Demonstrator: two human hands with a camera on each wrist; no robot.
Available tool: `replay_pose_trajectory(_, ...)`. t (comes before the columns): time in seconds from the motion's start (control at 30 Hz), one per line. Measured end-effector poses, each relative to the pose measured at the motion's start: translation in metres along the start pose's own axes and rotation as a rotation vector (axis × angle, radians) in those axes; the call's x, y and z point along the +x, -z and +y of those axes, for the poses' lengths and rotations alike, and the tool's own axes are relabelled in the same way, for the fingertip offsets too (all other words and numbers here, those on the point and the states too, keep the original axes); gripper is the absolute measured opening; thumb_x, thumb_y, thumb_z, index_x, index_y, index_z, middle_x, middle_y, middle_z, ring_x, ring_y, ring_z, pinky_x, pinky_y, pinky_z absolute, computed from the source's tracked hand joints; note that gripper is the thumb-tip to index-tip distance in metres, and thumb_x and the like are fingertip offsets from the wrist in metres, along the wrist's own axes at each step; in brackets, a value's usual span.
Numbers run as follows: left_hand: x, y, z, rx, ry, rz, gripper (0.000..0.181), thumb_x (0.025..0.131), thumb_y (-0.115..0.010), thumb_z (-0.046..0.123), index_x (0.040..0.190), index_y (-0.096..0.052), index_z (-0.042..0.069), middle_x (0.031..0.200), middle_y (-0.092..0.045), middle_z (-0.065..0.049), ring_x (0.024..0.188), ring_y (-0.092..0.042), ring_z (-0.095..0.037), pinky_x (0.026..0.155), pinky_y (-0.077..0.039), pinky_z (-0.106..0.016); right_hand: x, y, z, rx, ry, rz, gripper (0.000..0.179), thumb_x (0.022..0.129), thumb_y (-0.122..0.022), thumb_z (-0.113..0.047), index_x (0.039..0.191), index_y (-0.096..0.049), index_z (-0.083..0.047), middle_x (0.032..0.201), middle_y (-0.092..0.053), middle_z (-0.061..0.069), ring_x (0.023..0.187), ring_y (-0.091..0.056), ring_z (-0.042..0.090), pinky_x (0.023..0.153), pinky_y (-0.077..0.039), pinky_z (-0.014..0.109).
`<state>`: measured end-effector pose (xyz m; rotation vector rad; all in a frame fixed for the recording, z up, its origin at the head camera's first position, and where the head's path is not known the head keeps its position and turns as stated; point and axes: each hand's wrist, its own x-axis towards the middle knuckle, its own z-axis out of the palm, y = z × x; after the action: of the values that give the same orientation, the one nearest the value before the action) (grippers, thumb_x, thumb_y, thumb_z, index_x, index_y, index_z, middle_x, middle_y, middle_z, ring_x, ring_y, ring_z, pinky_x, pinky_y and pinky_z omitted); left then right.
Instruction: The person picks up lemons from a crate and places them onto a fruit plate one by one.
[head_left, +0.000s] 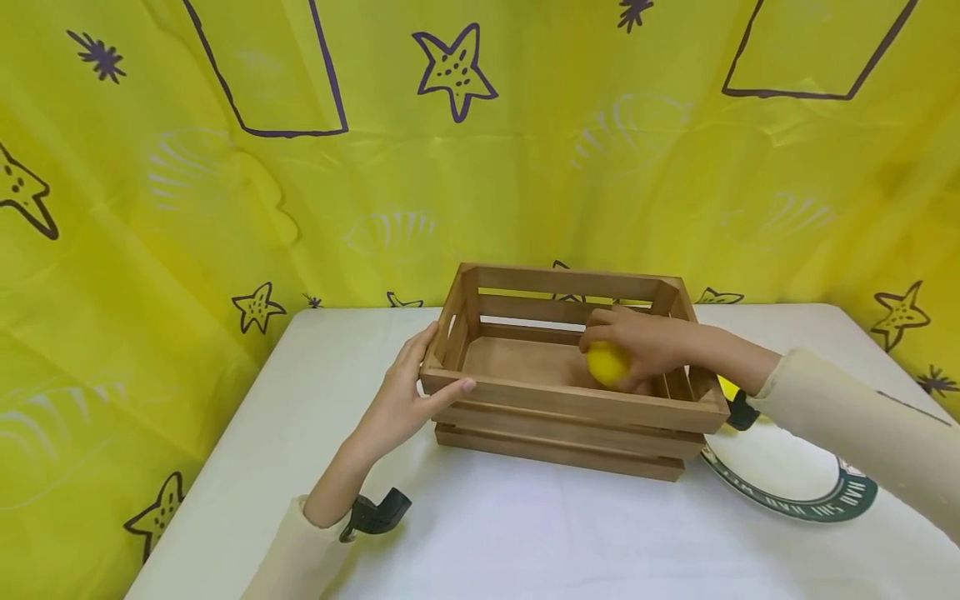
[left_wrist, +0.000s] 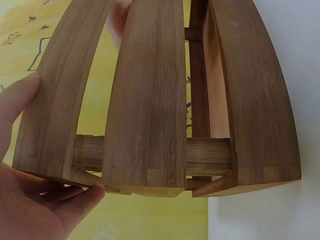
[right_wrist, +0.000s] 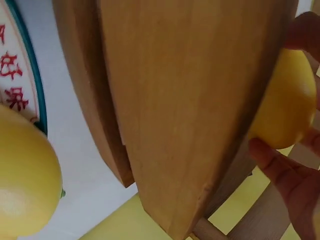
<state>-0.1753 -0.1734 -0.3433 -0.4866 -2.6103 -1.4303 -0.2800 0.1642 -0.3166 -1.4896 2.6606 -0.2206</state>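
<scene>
A slatted wooden crate [head_left: 570,398] stands on the white table. My left hand [head_left: 401,400] grips its left end, the thumb over the front top rail and the other fingers along the end panel. In the left wrist view, the thumb [left_wrist: 22,95] lies on the top slat and fingers bend round the corner. My right hand [head_left: 648,342] reaches over the right end into the crate. It holds a yellow lemon [head_left: 609,364] inside, low near the crate's floor. In the right wrist view, the fingers and thumb surround this lemon [right_wrist: 287,102], partly hidden behind the end slat.
Right of the crate lies a white plate [head_left: 817,506] with a green, lettered rim, partly behind the right sleeve. Another lemon [right_wrist: 25,175] shows over that plate in the right wrist view. A yellow patterned curtain [head_left: 525,167] hangs behind the table [head_left: 525,533].
</scene>
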Motion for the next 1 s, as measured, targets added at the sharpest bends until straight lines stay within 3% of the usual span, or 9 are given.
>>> replay_pose_trajectory(0.17, -0.001, -0.001, 0.001, 0.001, 0.004, -0.001, 0.093, 0.086, -0.076, 0.031, 0.155, -0.019, 0.006, 0.157, -0.027, -0.012, 0.141, -0.032, -0.033, 0.111, -0.031, -0.057, -0.003, -0.001, -0.001, 0.048, 0.012, 0.11, 0.047, 0.066, -0.082, -0.017, 0.11, -0.065, -0.014, 0.112, -0.055, 0.006, 0.1, -0.051, 0.024, 0.082, -0.043, 0.04)
replay_pose_trajectory(0.37, 0.0, -0.002, 0.001, 0.002, -0.002, -0.001, 0.093, 0.086, -0.076, 0.032, 0.155, -0.019, 0.006, 0.157, -0.027, -0.011, 0.141, -0.032, -0.033, 0.111, -0.031, -0.057, -0.008, 0.002, -0.009, 0.134, -0.049, 0.187, 0.052, 0.068, -0.081, -0.016, 0.117, -0.063, -0.011, 0.114, -0.054, 0.008, 0.099, -0.051, 0.023, 0.079, -0.049, 0.038)
replay_pose_trajectory(0.6, 0.0, -0.001, 0.001, 0.005, 0.002, 0.002, 0.092, 0.087, -0.076, 0.031, 0.155, -0.019, 0.007, 0.156, -0.028, -0.012, 0.137, -0.038, -0.034, 0.108, -0.036, -0.056, -0.012, 0.004, -0.024, 0.231, -0.116, 0.34, 0.054, 0.071, -0.082, -0.013, 0.118, -0.056, -0.004, 0.113, -0.054, 0.011, 0.094, -0.051, 0.021, 0.073, -0.053, 0.034)
replay_pose_trajectory(0.87, 0.001, -0.001, 0.001, -0.001, -0.006, 0.004, 0.091, 0.087, -0.076, 0.028, 0.155, -0.02, 0.005, 0.156, -0.028, -0.013, 0.136, -0.039, -0.034, 0.108, -0.035, -0.056, -0.02, 0.004, -0.026, 0.257, -0.084, 0.518, 0.056, 0.069, -0.085, -0.011, 0.117, -0.059, -0.003, 0.115, -0.058, 0.012, 0.089, -0.052, 0.018, 0.061, -0.051, 0.025)
replay_pose_trajectory(1.0, 0.0, -0.001, 0.001, 0.0, -0.007, 0.006, 0.091, 0.087, -0.076, 0.028, 0.155, -0.02, 0.005, 0.155, -0.029, -0.013, 0.136, -0.039, -0.034, 0.108, -0.035, -0.056, -0.025, 0.003, -0.029, 0.279, -0.107, 0.567, 0.057, 0.068, -0.086, -0.008, 0.118, -0.059, -0.002, 0.115, -0.059, 0.011, 0.093, -0.052, 0.016, 0.066, -0.052, 0.022)
